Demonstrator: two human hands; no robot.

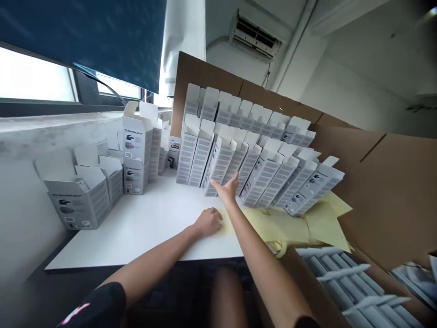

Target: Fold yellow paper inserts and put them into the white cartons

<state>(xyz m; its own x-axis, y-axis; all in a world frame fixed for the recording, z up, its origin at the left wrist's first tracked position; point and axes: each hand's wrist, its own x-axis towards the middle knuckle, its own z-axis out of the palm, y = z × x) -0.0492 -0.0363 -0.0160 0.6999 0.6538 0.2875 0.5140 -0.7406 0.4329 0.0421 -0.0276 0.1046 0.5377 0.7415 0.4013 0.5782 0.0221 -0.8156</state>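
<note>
My right hand [228, 190] reaches to the front row of tall grey-white cartons. Its thumb and fingers are spread in front of the lower part of one open-topped carton [221, 157]; whether they touch it I cannot tell. My left hand [209, 222] rests low over the white table [153, 228], its fingers curled in. What lies inside that curl, if anything, is hidden. Beside it, yellow paper sheets [276, 225] spread to the right beneath the cartons. A second row of cartons [246, 111] stands behind the first, flaps up.
At the left stand more open cartons, one wide and short [77, 205], one tall [136, 155]. Brown cardboard panels [211, 73] rise behind the rows. Lower right, a cardboard box holds white dividers [341, 273]. A dark blue panel [82, 41] hangs at upper left.
</note>
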